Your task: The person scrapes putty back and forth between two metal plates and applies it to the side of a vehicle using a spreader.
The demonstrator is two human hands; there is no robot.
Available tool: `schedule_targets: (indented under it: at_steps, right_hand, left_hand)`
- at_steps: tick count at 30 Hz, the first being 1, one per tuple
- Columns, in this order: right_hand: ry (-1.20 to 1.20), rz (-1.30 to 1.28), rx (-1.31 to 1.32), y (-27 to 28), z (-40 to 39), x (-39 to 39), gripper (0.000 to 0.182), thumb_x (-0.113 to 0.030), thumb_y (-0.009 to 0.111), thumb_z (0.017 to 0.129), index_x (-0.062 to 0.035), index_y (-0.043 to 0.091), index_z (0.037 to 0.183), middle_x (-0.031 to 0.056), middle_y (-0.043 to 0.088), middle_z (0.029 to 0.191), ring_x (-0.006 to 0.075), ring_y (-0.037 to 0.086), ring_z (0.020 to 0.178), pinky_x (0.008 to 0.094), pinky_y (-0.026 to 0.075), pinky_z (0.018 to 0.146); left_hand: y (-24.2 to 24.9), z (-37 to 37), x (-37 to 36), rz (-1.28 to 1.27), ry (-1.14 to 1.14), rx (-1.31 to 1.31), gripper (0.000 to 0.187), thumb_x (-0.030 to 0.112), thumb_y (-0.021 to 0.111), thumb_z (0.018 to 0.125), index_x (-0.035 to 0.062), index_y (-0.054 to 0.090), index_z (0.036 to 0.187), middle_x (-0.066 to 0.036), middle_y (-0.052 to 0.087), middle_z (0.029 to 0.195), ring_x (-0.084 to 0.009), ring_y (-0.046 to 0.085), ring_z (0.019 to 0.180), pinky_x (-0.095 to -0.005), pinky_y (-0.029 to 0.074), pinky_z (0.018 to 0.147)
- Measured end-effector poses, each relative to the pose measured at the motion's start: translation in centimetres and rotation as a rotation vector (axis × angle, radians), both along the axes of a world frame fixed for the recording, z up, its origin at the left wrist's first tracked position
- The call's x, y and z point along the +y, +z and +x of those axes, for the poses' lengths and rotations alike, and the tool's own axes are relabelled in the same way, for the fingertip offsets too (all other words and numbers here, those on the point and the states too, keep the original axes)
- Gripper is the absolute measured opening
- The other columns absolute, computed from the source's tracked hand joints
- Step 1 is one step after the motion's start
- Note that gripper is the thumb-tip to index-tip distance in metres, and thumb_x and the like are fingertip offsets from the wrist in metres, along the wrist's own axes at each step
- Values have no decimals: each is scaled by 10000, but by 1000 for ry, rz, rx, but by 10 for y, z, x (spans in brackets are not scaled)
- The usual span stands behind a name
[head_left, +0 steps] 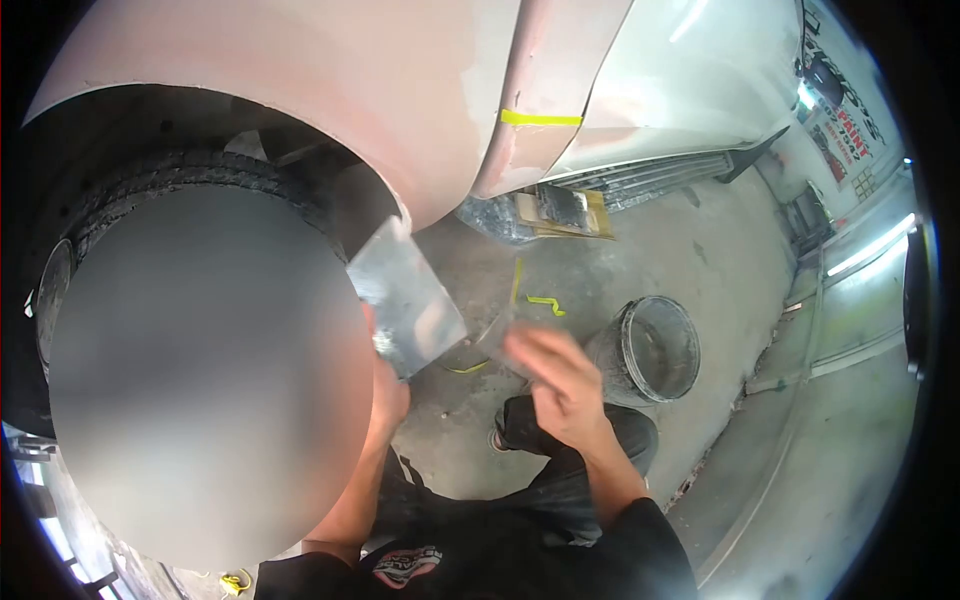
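Plate (405, 297) held in grip of left hand (388, 395), extending toward right hand (562, 386), likely for easy reach; right grip narrow, apparently pinching blurred scraper (496, 334).

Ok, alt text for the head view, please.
The left hand holds a shiny plate; the blurred right hand seems to hold a thin spreader. Ahead is a taped car body, with a bucket at right and a grey blur at left.
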State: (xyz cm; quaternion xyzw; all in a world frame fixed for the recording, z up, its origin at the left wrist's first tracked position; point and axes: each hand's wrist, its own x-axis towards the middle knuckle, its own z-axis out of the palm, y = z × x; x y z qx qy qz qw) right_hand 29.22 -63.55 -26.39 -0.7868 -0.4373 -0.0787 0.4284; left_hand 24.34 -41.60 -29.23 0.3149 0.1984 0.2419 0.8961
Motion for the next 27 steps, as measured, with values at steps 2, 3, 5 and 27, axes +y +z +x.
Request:
schedule_targets:
  at_steps: [2, 3, 5, 27]
  right_hand:
    - [22, 77, -9, 18, -6, 10, 686, 178, 528, 722, -67, 564, 1362, 168, 536, 1359, 368, 536, 1240, 404, 447, 1030]
    - [36, 51, 16, 22, -12, 17, 690, 174, 533, 728, -74, 556, 1372, 168, 522, 1375, 376, 526, 1251, 408, 440, 1041]
    - [-9, -110, 2, 6, -11, 17, 717, 148, 565, 739, -115, 527, 1405, 167, 487, 1396, 402, 500, 1263, 428, 430, 1064]
    - [7, -273, -582, -36, -3, 16, 512, -197, 592, 846, -212, 567, 1358, 95, 557, 1305, 330, 503, 1254, 721, 269, 1057]
  left_hand:
    - [-2, 3, -21, 19, -110, -42, 338, 217, 611, 988, 11, 581, 1254, -77, 641, 1180, -188, 626, 1058, -376, 509, 920]
    - [0, 4, -28, 50, -126, -51, 312, 201, 600, 994, 20, 589, 1248, -73, 646, 1176, -186, 632, 1050, -371, 517, 907]
    - [-3, 3, -29, 70, -173, -67, 279, 180, 585, 1003, 33, 600, 1240, -65, 654, 1172, -183, 641, 1039, -362, 528, 891]
    - [-5, -5, -25, 443, 287, 137, 242, 251, 637, 990, 10, 636, 982, -21, 648, 951, -96, 584, 819, -269, 476, 738]
